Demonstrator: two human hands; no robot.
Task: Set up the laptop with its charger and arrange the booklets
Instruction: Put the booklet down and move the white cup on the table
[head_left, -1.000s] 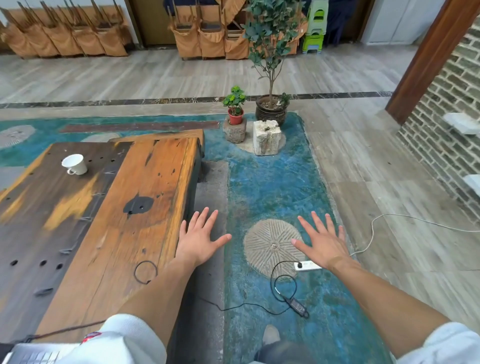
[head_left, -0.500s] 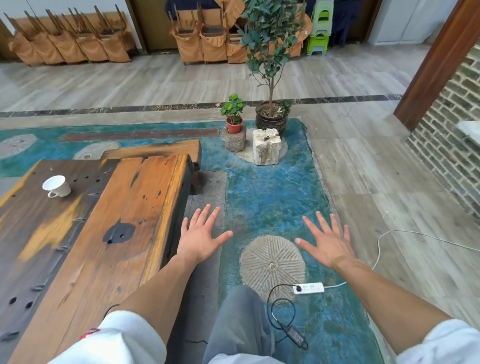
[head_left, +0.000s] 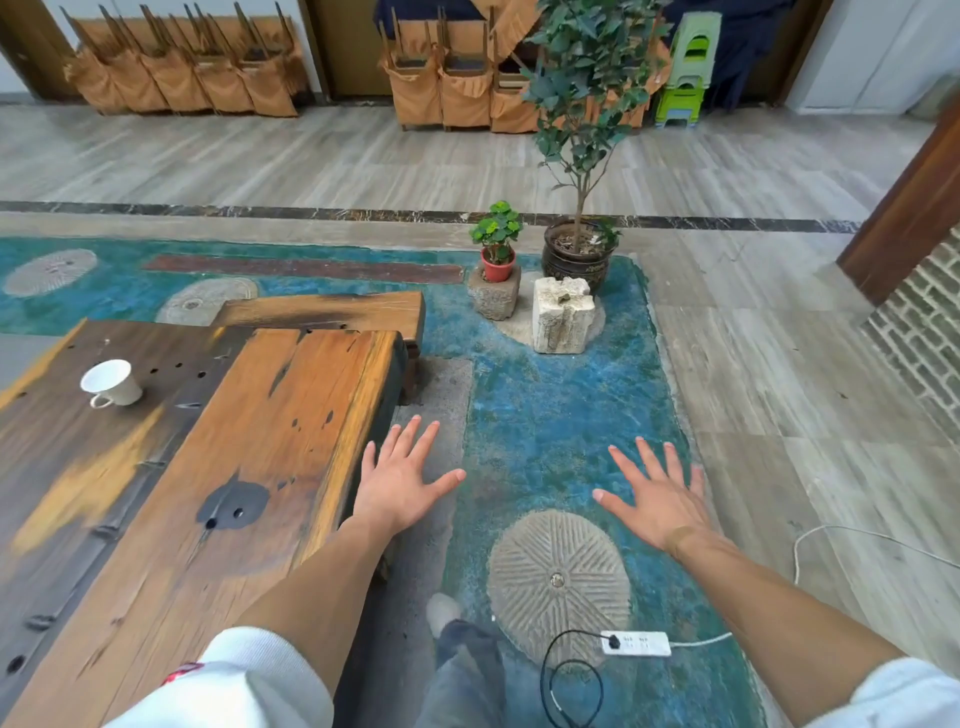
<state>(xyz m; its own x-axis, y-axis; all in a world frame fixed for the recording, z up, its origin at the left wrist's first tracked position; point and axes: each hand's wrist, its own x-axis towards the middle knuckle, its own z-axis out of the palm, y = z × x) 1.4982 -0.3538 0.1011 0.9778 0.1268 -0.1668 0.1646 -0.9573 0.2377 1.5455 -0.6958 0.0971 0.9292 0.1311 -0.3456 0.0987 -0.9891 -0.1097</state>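
My left hand (head_left: 402, 480) is spread flat, palm down, in the air beside the right edge of the long wooden table (head_left: 234, 467). My right hand (head_left: 657, 499) is spread the same way over the blue floor patch, holding nothing. A white power strip (head_left: 636, 643) lies on the floor near the bottom, with a black plug in it and a black charger cable (head_left: 558, 675) looping down out of view. No laptop or booklets show in this view.
A white cup (head_left: 111, 384) lies tipped on the table's dark left part. Two potted plants (head_left: 576, 249) and stone blocks (head_left: 563, 314) stand ahead. The strip's white cord (head_left: 810, 540) runs right across the floor. A brick wall (head_left: 924, 332) lies right; my leg and shoe (head_left: 447, 623) show below.
The view has moved forward and tilted up. The laptop corner and the charger brick have left the frame, and the power strip sits lower. Both hands stay spread and empty.
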